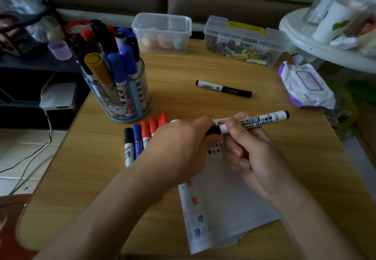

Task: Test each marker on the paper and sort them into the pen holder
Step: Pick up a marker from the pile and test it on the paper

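The left hand [179,147], clamped on the cap [213,130] above the paper [223,209], should be pulled straight from the marker [262,122] gripped by the right hand [250,152].

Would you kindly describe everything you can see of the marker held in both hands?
The marker is a white, plastic-looking whiteboard marker with black print on its barrel, a black end plug and a black cap. It lies nearly level above the paper, with the plug end pointing right and slightly up. The right hand grips the barrel, thumb across it, and the left hand grips the cap end. Whether the cap is fully seated cannot be told.
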